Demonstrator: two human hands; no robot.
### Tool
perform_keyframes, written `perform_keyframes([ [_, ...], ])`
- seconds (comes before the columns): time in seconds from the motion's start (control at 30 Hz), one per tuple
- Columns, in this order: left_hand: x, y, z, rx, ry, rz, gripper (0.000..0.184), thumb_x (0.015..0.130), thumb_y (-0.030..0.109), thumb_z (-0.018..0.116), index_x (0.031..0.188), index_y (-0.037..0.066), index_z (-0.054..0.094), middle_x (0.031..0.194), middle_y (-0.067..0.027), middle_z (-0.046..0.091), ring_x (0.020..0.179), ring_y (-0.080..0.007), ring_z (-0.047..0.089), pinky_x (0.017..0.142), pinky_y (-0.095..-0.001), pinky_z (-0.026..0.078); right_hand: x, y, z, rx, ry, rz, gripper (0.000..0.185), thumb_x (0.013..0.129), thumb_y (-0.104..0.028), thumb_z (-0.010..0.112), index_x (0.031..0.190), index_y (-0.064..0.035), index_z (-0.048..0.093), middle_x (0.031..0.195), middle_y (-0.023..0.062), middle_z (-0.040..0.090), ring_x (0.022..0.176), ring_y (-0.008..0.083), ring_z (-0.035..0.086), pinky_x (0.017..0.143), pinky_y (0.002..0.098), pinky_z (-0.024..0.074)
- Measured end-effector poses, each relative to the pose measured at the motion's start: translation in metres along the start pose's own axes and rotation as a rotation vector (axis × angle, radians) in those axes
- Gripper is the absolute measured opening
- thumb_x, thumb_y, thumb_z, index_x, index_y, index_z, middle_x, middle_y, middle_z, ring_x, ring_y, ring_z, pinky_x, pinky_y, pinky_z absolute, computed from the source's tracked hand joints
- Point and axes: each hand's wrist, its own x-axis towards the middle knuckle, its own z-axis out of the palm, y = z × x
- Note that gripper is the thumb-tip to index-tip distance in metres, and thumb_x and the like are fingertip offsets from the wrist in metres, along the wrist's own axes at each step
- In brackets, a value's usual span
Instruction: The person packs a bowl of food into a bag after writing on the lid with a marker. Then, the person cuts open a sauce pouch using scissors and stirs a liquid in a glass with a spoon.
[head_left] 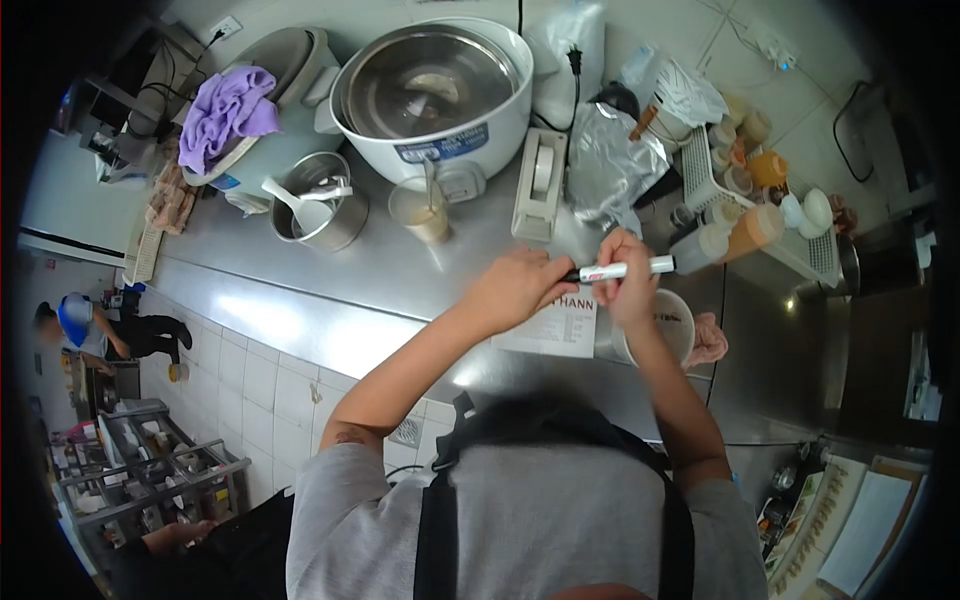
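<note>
Grey shirt [490, 520] filling the foreground, and black straps [435, 530] are running down over it, right at the near edge of the table [390, 275]. Steel is gleaming all along that long top! Biggest piece up there, the white rice cooker [500, 110] is sitting at the far edge, and a metal bowl [430, 70] is resting in its top. Just left of it, the grey container [300, 90] is standing along that same edge, wearing a purple cloth [225, 115]. Over towards the far right corner, the white basket [700, 170] is carrying a crowd of bottles, and a silver foil bag [615, 160] is slumping beside it. Nearer the left end, the steel pot [340, 230] is holding white-handled utensils. By the near edge, a printed sheet [560, 335] is lying flat, with a white tub [680, 345] standing to its right. Mid-table, the tape dispenser [535, 200] is pointing towards the hands, which are working close together. Right hand [628, 292] is clamping the marker [605, 271], holding it above the table near the sheet's far edge! Left hand [525, 285] is bunching its fingers at the marker's black end; whether they're gripping it, I'm not able to tell.
</note>
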Motion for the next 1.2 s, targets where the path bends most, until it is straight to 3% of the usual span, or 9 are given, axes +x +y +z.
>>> perform_keyframes([
  [0.23, -0.004, -0.052, -0.071, 0.001, 0.230, -0.033, 0.037, 0.085, 0.029, 0.061, 0.117, 0.012, 0.052, 0.077, -0.0116, 0.057, 0.075, -0.0348, 0.055, 0.068, -0.0421, 0.044, 0.088, -0.004, 0.059, -0.057, -0.081, -0.053, 0.029, 0.092, -0.023, 0.038, 0.071, -0.0037, 0.047, 0.052, 0.0016, 0.038, 0.039, 0.0084, 0.040, 0.036, 0.0248, 0.0371],
  [0.3, 0.008, -0.056, -0.146, 0.212, 0.466, -0.002, 0.041, 0.078, 0.022, 0.070, 0.117, 0.015, 0.060, 0.072, -0.0077, 0.056, 0.069, -0.0292, 0.054, 0.064, -0.0393, 0.043, 0.140, -0.005, 0.058, -0.546, 0.109, -0.248, 0.032, 0.092, -0.032, 0.048, 0.077, -0.0037, 0.052, 0.059, 0.0097, 0.052, 0.049, 0.0212, 0.052, 0.049, 0.0353, 0.0469],
  [0.37, 0.009, -0.067, -0.229, 0.466, 0.601, 0.108, 0.032, 0.072, 0.020, 0.074, 0.103, 0.014, 0.067, 0.068, -0.0043, 0.055, 0.068, -0.0242, 0.053, 0.062, -0.0360, 0.042, 0.194, 0.008, 0.054, -1.104, 0.224, -0.347, 0.030, 0.087, -0.038, 0.059, 0.089, -0.0080, 0.059, 0.075, 0.0197, 0.063, 0.073, 0.0402, 0.062, 0.068, 0.0471, 0.0493],
  [0.47, 0.017, -0.029, -0.346, 0.752, 0.940, 0.227, 0.009, 0.068, 0.017, 0.077, 0.070, 0.012, 0.069, 0.061, -0.0018, 0.053, 0.061, -0.0197, 0.052, 0.059, -0.0318, 0.040, 0.235, 0.020, 0.051, -1.406, 0.226, -0.246, 0.034, 0.080, -0.035, 0.065, 0.096, -0.0049, 0.066, 0.095, 0.0199, 0.066, 0.090, 0.0376, 0.063, 0.078, 0.0460, 0.0498],
  [0.7, 0.110, 0.062, -0.555, 1.336, 1.431, 0.696, 0.020, 0.091, 0.021, 0.054, 0.103, 0.007, 0.062, 0.076, -0.0100, 0.063, 0.073, -0.0287, 0.062, 0.067, -0.0372, 0.048, 0.283, 0.079, 0.005, -1.189, 0.186, 0.349, 0.050, 0.075, -0.039, 0.070, 0.095, 0.0066, 0.065, 0.101, 0.0253, 0.065, 0.087, 0.0326, 0.067, 0.070, 0.0368, 0.0553],
  [0.77, 0.132, 0.078, -0.575, 1.137, 1.155, 0.467, 0.031, 0.088, 0.023, 0.054, 0.114, 0.006, 0.060, 0.117, -0.0181, 0.057, 0.116, -0.0339, 0.046, 0.096, -0.0416, 0.038, 0.284, 0.099, -0.008, -1.267, 0.198, 0.257, 0.061, 0.072, -0.043, 0.072, 0.103, 0.0086, 0.062, 0.102, 0.0267, 0.064, 0.088, 0.0334, 0.067, 0.072, 0.0365, 0.0549],
  [0.97, 0.147, 0.094, -0.584, 1.683, 0.815, 0.280, 0.018, 0.085, 0.023, 0.056, 0.095, 0.016, 0.070, 0.112, -0.0014, 0.063, 0.118, -0.0267, 0.046, 0.100, -0.0457, 0.031, 0.202, 0.057, 0.013, -1.167, 0.114, -0.009, 0.087, 0.072, -0.048, 0.072, 0.133, 0.0052, 0.040, 0.112, 0.0261, 0.061, 0.104, 0.0386, 0.060, 0.090, 0.0394, 0.0468],
  [1.1, 0.131, 0.135, -0.551, 1.015, 1.085, -0.067, 0.023, 0.070, 0.026, 0.075, 0.090, 0.015, 0.070, 0.081, -0.0057, 0.068, 0.079, -0.0244, 0.064, 0.071, -0.0370, 0.048, 0.124, 0.016, 0.027, -0.899, -0.065, -0.102, 0.052, 0.078, -0.031, 0.072, 0.115, 0.0022, 0.058, 0.093, 0.0175, 0.068, 0.084, 0.0259, 0.066, 0.074, 0.0320, 0.0507],
  [1.2, 0.119, 0.127, -0.540, 1.025, 1.319, 0.207, 0.020, 0.066, 0.020, 0.078, 0.080, 0.010, 0.068, 0.067, -0.0088, 0.065, 0.063, -0.0239, 0.063, 0.059, -0.0350, 0.049, 0.080, -0.023, 0.046, -0.403, 0.022, -0.225, 0.022, 0.073, -0.012, 0.078, 0.086, 0.0041, 0.067, 0.063, 0.0039, 0.065, 0.057, 0.0102, 0.060, 0.057, 0.0245, 0.0492],
])
